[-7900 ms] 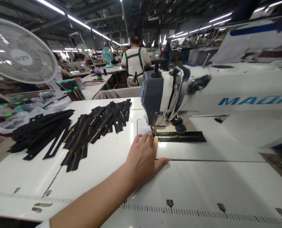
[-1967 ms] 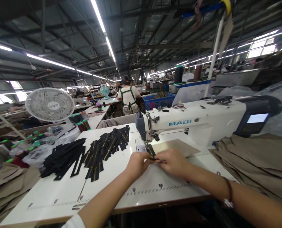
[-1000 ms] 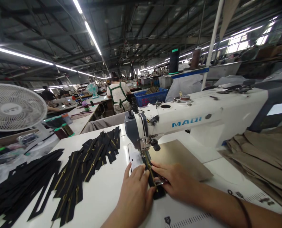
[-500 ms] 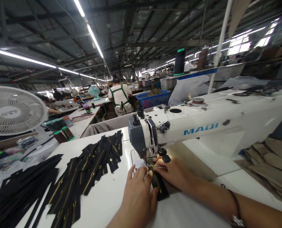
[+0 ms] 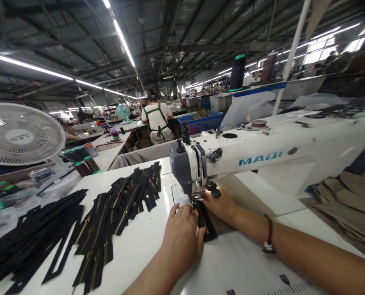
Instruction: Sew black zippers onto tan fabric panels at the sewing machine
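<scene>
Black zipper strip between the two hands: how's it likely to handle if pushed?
The black zipper strip looks thin and flat, so probably light and floppy. Its gold-coloured teeth may stiffen it slightly. Loose on the glossy white tabletop, it would likely slide easily.

I see tube lights [image 5: 123,43] beneath a dim ceiling [image 5: 157,24], overexposed windows [image 5: 320,50] at right, bench [image 5: 136,250] reflections, and wide-angle edge stretching.

On my feed I count one left hand [image 5: 182,229], one right hand [image 5: 223,205], one separate zipper strip [image 5: 207,227], one sewing machine [image 5: 280,166], one zipper heap [image 5: 125,200] and one heap of plain strips [image 5: 36,237], both too overlapped to number, one white fan [image 5: 20,136], one teal fan [image 5: 123,111], two tall spools [image 5: 238,74], one blue basket [image 5: 207,122] and one bracelet [image 5: 268,237].
</scene>
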A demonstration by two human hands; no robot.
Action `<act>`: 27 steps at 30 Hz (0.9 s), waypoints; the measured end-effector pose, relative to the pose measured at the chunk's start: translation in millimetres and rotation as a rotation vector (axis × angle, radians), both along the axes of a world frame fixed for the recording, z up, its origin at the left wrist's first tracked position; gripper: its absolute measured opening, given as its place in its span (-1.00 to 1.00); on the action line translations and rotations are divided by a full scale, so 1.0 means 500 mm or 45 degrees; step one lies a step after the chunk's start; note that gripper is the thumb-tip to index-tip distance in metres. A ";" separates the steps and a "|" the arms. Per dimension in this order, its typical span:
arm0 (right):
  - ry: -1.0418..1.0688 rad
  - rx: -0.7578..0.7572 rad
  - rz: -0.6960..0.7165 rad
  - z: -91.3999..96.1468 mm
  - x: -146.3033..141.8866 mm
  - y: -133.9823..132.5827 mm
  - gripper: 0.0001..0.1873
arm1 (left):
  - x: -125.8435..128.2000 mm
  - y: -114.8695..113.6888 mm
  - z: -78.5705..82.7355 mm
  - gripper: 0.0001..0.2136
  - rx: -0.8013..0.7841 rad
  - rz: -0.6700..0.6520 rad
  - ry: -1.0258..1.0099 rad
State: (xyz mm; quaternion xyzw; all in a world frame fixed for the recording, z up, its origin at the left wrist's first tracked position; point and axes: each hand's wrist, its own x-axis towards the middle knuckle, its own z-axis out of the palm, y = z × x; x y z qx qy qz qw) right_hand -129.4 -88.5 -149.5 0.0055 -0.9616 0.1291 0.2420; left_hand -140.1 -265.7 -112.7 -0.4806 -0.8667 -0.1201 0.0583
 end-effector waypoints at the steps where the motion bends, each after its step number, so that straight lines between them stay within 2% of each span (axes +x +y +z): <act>1: -0.014 -0.010 0.064 0.002 0.022 -0.001 -0.81 | 0.002 -0.002 -0.001 -0.72 0.005 -0.005 0.006; 3: -0.026 -0.044 0.240 0.002 0.079 -0.006 -0.81 | 0.008 -0.008 -0.007 -0.74 0.053 -0.034 0.021; 5: -0.003 -0.079 0.404 -0.002 0.133 -0.012 -0.72 | 0.017 -0.015 -0.016 -0.80 0.128 -0.072 0.032; 7: 0.012 -0.099 0.476 -0.008 0.169 -0.018 -0.66 | 0.026 -0.021 -0.023 -0.87 0.184 -0.102 0.037; 9: 0.018 -0.111 0.474 -0.012 0.182 -0.023 -0.66 | 0.033 -0.025 -0.026 -0.90 0.207 -0.119 0.056; 14: 0.015 -0.098 0.409 -0.006 0.163 -0.025 -0.74 | 0.026 -0.022 -0.023 -0.89 0.211 -0.155 0.098; 21: -0.067 -0.054 0.345 0.013 0.127 -0.016 -0.78 | -0.012 -0.004 -0.019 -0.90 0.226 -0.094 0.066; 27: -0.076 -0.092 0.372 0.016 0.084 -0.004 -0.76 | -0.051 0.012 -0.036 -0.93 0.354 -0.056 0.052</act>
